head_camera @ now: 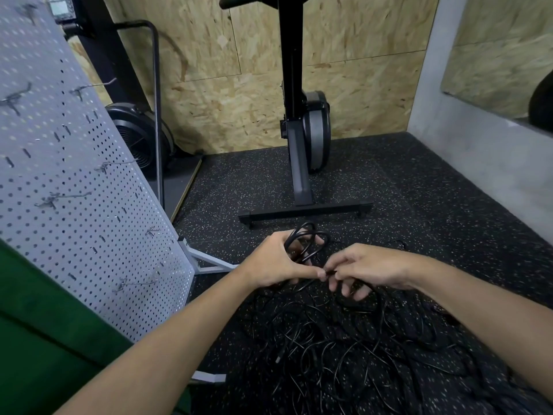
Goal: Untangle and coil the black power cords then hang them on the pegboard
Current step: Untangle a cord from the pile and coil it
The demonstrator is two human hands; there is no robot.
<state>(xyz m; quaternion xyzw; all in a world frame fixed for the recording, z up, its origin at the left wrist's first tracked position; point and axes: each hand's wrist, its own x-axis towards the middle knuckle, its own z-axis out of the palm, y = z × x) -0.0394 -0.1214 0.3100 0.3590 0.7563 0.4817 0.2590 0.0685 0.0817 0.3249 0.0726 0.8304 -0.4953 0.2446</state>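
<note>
My left hand (276, 262) grips a small coil of black power cord (305, 239), its loops standing up above my fingers. My right hand (368, 269) pinches the same cord just right of my left thumb, where the two hands nearly touch. Below both hands a tangled heap of black cords (344, 348) is spread over the speckled black floor. A grey pegboard (68, 181) on a white stand leans at the left, with several bare metal hooks (136, 283) sticking out of it.
An exercise machine with a black cross foot (305, 212) stands just beyond the cords. A fan bike (140, 136) sits behind the pegboard. OSB walls close the back, a grey wall (478, 151) the right. Something green (45, 339) fills the lower left.
</note>
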